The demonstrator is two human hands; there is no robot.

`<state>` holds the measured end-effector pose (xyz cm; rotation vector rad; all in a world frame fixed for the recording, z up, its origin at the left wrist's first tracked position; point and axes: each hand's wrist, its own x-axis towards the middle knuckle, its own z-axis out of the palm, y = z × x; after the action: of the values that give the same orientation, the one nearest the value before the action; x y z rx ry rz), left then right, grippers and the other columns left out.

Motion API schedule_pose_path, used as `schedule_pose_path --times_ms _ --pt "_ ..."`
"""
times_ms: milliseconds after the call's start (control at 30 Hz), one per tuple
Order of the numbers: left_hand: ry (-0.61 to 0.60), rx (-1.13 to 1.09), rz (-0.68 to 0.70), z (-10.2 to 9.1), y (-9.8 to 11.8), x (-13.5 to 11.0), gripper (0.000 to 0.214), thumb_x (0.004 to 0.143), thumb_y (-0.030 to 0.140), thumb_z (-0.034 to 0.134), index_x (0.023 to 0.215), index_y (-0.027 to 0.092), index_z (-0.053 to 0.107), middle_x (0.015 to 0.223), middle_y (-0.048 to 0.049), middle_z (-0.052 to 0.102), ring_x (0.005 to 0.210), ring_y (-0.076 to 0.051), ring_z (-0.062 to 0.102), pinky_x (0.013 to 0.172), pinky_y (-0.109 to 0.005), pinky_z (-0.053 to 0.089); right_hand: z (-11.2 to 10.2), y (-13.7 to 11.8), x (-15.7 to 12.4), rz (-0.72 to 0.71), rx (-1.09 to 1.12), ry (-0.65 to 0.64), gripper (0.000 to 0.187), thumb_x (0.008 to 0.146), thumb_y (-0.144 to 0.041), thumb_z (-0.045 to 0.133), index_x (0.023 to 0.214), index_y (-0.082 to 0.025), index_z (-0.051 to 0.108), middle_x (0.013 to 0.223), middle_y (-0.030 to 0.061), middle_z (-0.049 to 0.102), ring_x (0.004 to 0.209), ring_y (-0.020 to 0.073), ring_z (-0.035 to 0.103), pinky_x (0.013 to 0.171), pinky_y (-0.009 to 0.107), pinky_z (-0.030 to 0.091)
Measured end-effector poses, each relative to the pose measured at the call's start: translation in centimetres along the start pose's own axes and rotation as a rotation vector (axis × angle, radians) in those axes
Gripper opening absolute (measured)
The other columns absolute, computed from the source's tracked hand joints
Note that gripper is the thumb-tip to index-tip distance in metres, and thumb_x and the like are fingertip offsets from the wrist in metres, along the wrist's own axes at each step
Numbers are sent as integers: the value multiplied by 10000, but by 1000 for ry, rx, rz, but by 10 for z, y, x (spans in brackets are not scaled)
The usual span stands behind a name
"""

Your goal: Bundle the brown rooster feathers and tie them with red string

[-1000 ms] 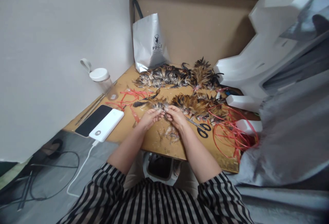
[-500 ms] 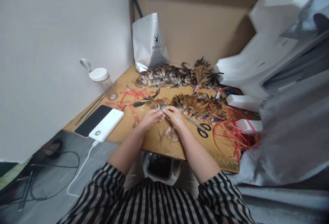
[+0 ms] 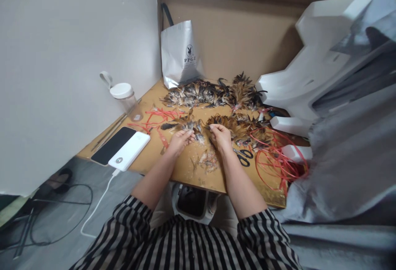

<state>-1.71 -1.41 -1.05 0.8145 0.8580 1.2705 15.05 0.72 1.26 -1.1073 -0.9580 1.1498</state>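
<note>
My left hand [image 3: 182, 141] is closed, thumb against fingers, on a small bunch of brown and grey feathers [image 3: 189, 124] that fans out beyond the fingertips. To its right, my right hand [image 3: 220, 137] is pinched at the left end of a row of brown feathers [image 3: 236, 127]. Whatever is between its fingertips is too small to make out. Loose pale feather scraps [image 3: 208, 160] lie on the wooden table [image 3: 182, 175] between my forearms. Scissors with black handles [image 3: 244, 157] rest beside my right wrist, their blades partly hidden by it.
Behind are a long pile of dark feathers [image 3: 198, 93] and a silver bag [image 3: 177, 55]. Red plastic strips [image 3: 163, 115] lie left, more red strands [image 3: 281, 162] right. A lidded jar [image 3: 123, 96], a phone [image 3: 113, 144] and a cabled power bank [image 3: 130, 151] line the left side. White foam [image 3: 284, 80] stands right.
My hands, together at the feather bunch before, are now apart. The right hand has moved right towards the brown feather row. My left hand keeps the bunch.
</note>
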Motion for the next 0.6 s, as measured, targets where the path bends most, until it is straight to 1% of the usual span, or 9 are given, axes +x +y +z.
schedule_pose_path --times_ms 100,200,300,367,433,533,600 --pt "16 -41 15 -3 -2 2 261 617 303 712 759 94 649 672 -38 627 538 -47 531 520 -158 402 -5 -2 10 -79 -210 21 261 595 -384 623 684 -139 620 505 -18 543 408 67 363 410 201 275" --pt "30 -58 28 -4 -3 4 247 610 293 717 733 93 645 653 -35 623 525 -45 525 497 -150 394 -6 0 21 -175 -480 -45 242 630 -354 577 681 -128 645 589 17 608 506 103 474 493 211 353" --pt "34 -74 35 -5 -3 5 249 609 290 718 740 92 643 656 -37 626 523 -46 527 489 -150 392 -2 2 30 -215 -803 -107 204 656 -309 546 659 -139 659 633 27 635 598 131 542 566 216 380" --pt "42 -82 38 -4 -2 5 249 609 289 718 731 87 640 649 -39 625 519 -47 526 488 -152 392 4 1 33 -201 -1009 -123 195 667 -299 543 647 -149 664 651 41 648 642 146 568 593 217 381" --pt "48 -99 40 -4 0 4 252 604 284 720 735 84 638 642 -41 624 517 -49 526 489 -154 392 13 -2 35 -171 -1169 -117 202 676 -313 543 663 -158 672 690 67 662 687 164 588 603 222 379" --pt "40 -127 42 -4 2 2 265 598 277 724 759 83 640 644 -42 625 520 -51 528 491 -155 393 28 -5 35 -125 -1324 -133 232 670 -360 550 686 -168 680 744 104 670 737 191 605 600 233 377" --pt "32 -131 46 -3 3 1 268 600 278 724 762 82 639 639 -39 621 517 -51 527 488 -155 392 36 -5 36 -72 -1375 -159 243 647 -376 569 702 -168 682 772 118 670 741 198 609 590 235 376"
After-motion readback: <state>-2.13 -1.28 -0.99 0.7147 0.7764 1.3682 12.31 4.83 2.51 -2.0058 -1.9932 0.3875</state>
